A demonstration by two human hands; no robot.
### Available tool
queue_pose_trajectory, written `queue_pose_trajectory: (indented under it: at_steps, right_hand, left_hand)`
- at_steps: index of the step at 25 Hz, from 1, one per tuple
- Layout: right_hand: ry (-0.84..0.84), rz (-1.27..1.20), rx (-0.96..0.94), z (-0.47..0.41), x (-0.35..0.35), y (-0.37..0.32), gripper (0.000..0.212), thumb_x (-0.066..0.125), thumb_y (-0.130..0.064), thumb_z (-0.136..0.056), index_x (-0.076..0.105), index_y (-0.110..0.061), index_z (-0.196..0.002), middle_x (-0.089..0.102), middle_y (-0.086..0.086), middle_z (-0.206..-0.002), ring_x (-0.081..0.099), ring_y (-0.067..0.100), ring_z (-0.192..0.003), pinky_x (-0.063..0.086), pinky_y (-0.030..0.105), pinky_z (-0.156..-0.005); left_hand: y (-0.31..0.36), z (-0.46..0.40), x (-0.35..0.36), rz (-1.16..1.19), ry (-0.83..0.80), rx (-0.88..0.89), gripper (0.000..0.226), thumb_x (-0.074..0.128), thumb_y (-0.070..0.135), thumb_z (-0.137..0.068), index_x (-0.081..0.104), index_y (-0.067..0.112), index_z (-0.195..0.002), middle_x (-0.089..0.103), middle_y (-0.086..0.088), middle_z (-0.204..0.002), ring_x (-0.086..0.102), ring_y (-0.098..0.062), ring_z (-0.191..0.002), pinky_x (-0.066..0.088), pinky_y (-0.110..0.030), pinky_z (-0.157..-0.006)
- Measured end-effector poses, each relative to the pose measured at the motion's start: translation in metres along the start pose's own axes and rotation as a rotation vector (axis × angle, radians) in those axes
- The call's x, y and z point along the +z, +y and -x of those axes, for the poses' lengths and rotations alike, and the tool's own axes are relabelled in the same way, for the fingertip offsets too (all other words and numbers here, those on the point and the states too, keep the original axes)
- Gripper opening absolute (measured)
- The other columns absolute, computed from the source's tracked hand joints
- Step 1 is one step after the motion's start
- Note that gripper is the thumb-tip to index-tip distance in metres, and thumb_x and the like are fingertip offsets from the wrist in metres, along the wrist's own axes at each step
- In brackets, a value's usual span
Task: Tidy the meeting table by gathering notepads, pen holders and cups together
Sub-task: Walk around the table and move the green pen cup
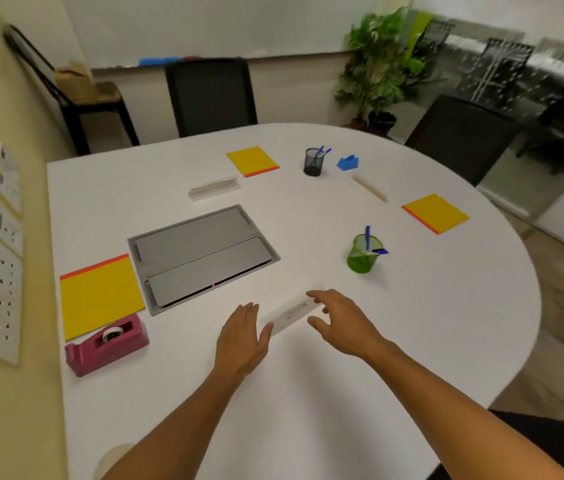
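Note:
Three yellow notepads lie on the white table point(308, 393): one at the left point(100, 296), one at the far middle point(252, 160), one at the right point(435, 213). A green mesh pen holder point(363, 253) with blue pens stands right of centre. A black mesh pen holder point(313, 162) with blue pens stands at the far side. A white name plate point(291, 313) lies between my hands. My left hand point(242, 336) is open at its left end, thumb touching it. My right hand point(339, 320) hovers at its right end, fingers spread.
A grey cable hatch point(201, 254) is set into the table's middle. A maroon tape dispenser point(107, 344) sits near left, a blue one point(348, 162) far right. Two more white name plates point(214, 188), point(369, 188) lie beyond. Black chairs point(209, 95) stand around; wall sockets point(0, 299) at left.

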State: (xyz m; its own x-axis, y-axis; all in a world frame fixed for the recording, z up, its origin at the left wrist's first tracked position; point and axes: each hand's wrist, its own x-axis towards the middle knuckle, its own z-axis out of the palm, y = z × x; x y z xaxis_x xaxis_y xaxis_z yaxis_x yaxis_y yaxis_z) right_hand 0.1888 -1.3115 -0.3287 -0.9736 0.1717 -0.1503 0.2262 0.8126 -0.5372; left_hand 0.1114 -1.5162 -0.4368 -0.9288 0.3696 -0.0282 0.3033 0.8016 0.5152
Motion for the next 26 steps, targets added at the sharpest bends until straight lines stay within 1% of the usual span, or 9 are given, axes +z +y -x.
queue_pose_trajectory:
  at_steps: [3, 7, 9, 10, 12, 14, 15, 18, 26]
  right_hand:
    - [0.014, 0.057, -0.001, 0.029, -0.024, 0.014, 0.056, 0.06, -0.039, -0.097, 0.039, -0.033, -0.149, 0.048, -0.007, -0.145, 0.053, 0.012, -0.125, 0.045, 0.027, -0.101]
    - [0.102, 0.114, -0.027, 0.107, -0.091, 0.056, 0.059, 0.058, -0.042, -0.098, 0.035, -0.032, -0.152, 0.04, -0.006, -0.153, 0.047, 0.016, -0.134, 0.044, 0.033, -0.107]
    - [0.15, 0.139, -0.047, 0.15, -0.128, 0.085, 0.06, 0.057, -0.041, -0.098, 0.035, -0.029, -0.152, 0.038, -0.003, -0.155, 0.044, 0.018, -0.137, 0.043, 0.036, -0.109]
    - [0.145, 0.145, -0.053, 0.147, -0.132, 0.084, 0.06, 0.057, -0.041, -0.098, 0.036, -0.028, -0.152, 0.039, -0.002, -0.154, 0.044, 0.019, -0.137, 0.043, 0.037, -0.109]
    - [0.198, 0.154, -0.056, 0.192, -0.162, 0.111, 0.06, 0.058, -0.04, -0.097, 0.036, -0.028, -0.152, 0.041, 0.0, -0.151, 0.046, 0.022, -0.135, 0.044, 0.039, -0.107]
    - [0.241, 0.108, -0.04, 0.233, -0.187, 0.136, 0.061, 0.059, -0.04, -0.097, 0.036, -0.028, -0.152, 0.041, 0.001, -0.15, 0.045, 0.023, -0.135, 0.044, 0.04, -0.108]
    - [0.249, 0.073, -0.045, 0.233, -0.191, 0.133, 0.061, 0.059, -0.04, -0.097, 0.036, -0.028, -0.152, 0.041, 0.001, -0.15, 0.045, 0.022, -0.136, 0.043, 0.039, -0.108]
    - [0.354, -0.031, 0.025, 0.297, -0.227, 0.174, 0.062, 0.06, -0.041, -0.096, 0.037, -0.028, -0.151, 0.041, 0.0, -0.15, 0.042, 0.02, -0.137, 0.04, 0.037, -0.11]
    - [0.535, -0.068, 0.21, 0.432, -0.289, 0.273, 0.064, 0.06, -0.037, -0.096, 0.034, -0.024, -0.153, 0.039, 0.004, -0.152, 0.038, 0.024, -0.14, 0.035, 0.038, -0.113]
  left_hand:
    - [0.051, 0.013, -0.005, -0.008, 0.046, 0.023, 0.067, 0.043, 0.058, -0.096, 0.035, 0.019, -0.15, 0.037, -0.002, -0.156, 0.033, -0.022, -0.145, 0.033, -0.041, -0.117]
    - [0.149, 0.064, -0.013, -0.082, 0.11, 0.094, 0.07, 0.043, 0.062, -0.094, 0.036, 0.02, -0.149, 0.041, -0.003, -0.153, 0.038, -0.024, -0.141, 0.036, -0.041, -0.115]
    - [0.203, 0.094, -0.012, -0.137, 0.146, 0.13, 0.072, 0.041, 0.064, -0.093, 0.036, 0.019, -0.149, 0.04, -0.004, -0.154, 0.037, -0.024, -0.141, 0.034, -0.042, -0.116]
    - [0.203, 0.093, -0.014, -0.125, 0.146, 0.126, 0.073, 0.039, 0.065, -0.093, 0.035, 0.018, -0.15, 0.038, -0.004, -0.155, 0.035, -0.024, -0.143, 0.032, -0.042, -0.117]
    - [0.249, 0.121, -0.01, -0.155, 0.163, 0.162, 0.076, 0.038, 0.066, -0.094, 0.034, 0.017, -0.151, 0.034, -0.005, -0.158, 0.03, -0.025, -0.146, 0.028, -0.043, -0.119]
    - [0.295, 0.145, -0.005, -0.185, 0.16, 0.201, 0.077, 0.037, 0.066, -0.094, 0.034, 0.015, -0.151, 0.034, -0.006, -0.158, 0.03, -0.025, -0.146, 0.027, -0.043, -0.119]
    - [0.299, 0.143, -0.008, -0.177, 0.182, 0.207, 0.077, 0.037, 0.066, -0.094, 0.035, 0.015, -0.151, 0.035, -0.007, -0.157, 0.031, -0.025, -0.145, 0.028, -0.043, -0.118]
    - [0.37, 0.173, 0.0, -0.203, 0.183, 0.326, 0.075, 0.038, 0.065, -0.093, 0.04, 0.012, -0.147, 0.042, -0.009, -0.153, 0.039, -0.026, -0.14, 0.035, -0.043, -0.114]
    - [0.533, 0.211, 0.054, -0.211, 0.147, 0.578, 0.074, 0.04, 0.063, -0.094, 0.04, 0.011, -0.147, 0.043, -0.011, -0.152, 0.041, -0.028, -0.139, 0.037, -0.045, -0.111]
